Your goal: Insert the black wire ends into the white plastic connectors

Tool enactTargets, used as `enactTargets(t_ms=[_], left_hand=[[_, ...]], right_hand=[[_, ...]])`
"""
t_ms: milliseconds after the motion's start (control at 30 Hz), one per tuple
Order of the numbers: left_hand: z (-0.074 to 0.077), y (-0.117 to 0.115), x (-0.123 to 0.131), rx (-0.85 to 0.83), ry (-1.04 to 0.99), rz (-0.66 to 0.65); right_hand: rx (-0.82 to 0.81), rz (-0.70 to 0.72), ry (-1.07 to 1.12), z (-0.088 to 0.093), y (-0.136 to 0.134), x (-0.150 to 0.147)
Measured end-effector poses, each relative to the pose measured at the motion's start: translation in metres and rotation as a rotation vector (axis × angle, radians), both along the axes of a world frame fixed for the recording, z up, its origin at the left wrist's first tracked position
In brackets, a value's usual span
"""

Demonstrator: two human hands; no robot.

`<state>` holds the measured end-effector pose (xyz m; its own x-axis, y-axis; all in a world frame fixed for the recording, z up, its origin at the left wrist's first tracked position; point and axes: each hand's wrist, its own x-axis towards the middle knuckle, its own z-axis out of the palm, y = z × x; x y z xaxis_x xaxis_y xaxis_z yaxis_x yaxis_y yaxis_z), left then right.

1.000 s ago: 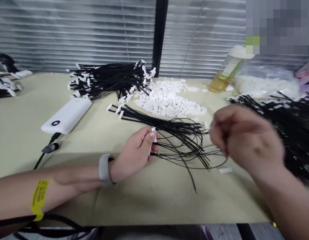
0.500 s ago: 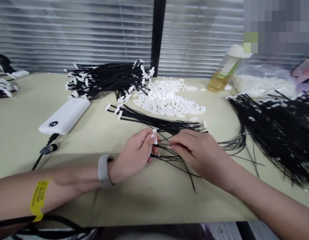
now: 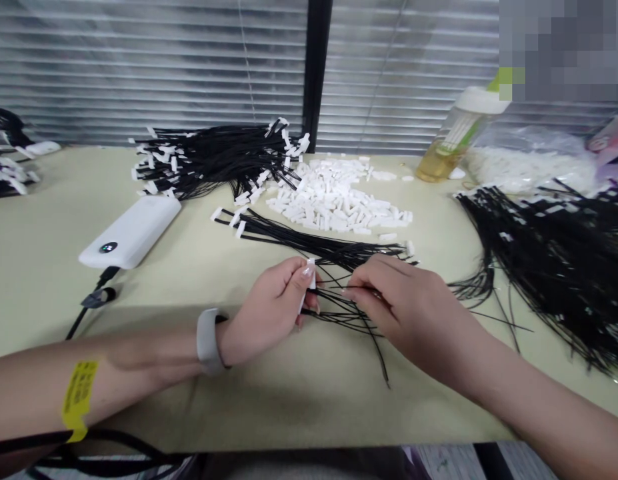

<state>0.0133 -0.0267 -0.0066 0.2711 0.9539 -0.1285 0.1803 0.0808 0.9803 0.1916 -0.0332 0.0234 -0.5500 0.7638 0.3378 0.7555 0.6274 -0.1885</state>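
Observation:
My left hand [image 3: 273, 293] pinches a white plastic connector [image 3: 311, 275] between thumb and fingers. Thin black wires [image 3: 343, 321] run rightward from beneath its fingers, below the connector. Just to the right, my right hand [image 3: 406, 297] is closed in a pinch on a thin black wire [image 3: 335, 287], whose end points at the connector. Whether that end touches the connector is too small to tell. Behind both hands lies a bundle of black wires [image 3: 309, 245] with white connectors at its left end.
A heap of white connectors [image 3: 333, 200] lies beyond the bundle. Finished-looking wire harnesses [image 3: 209, 157] are stacked at the back, loose black wires [image 3: 553, 267] at right. A white power bank [image 3: 131, 233], a bottle [image 3: 451, 137] and a plastic bag [image 3: 533, 160] stand around.
My right hand has shifted slightly right, away from the connector, still pinching. A wire end now shows between the hands. My left hand has stayed in place.

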Motion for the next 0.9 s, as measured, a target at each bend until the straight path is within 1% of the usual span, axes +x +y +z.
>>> enactTargets(t_ms=[67, 233, 500, 733, 900], left_hand=[[-0.001, 0.0, 0.0, 0.002, -0.002, -0.009], [-0.002, -0.001, -0.001, 0.002, -0.001, -0.025], [-0.001, -0.001, 0.0, -0.003, -0.028, -0.031], [0.0, -0.002, 0.0, 0.003, -0.012, -0.026], [0.001, -0.002, 0.0, -0.014, -0.021, -0.023]], right_hand=[[-0.003, 0.02, 0.041, -0.004, 0.0, -0.003], [0.047, 0.048, 0.137, -0.011, 0.0, -0.003], [0.038, 0.037, 0.145, -0.011, 0.002, -0.004], [-0.113, 0.024, 0.1, -0.006, 0.002, -0.006], [-0.159, 0.021, 0.045, -0.006, 0.003, -0.006]])
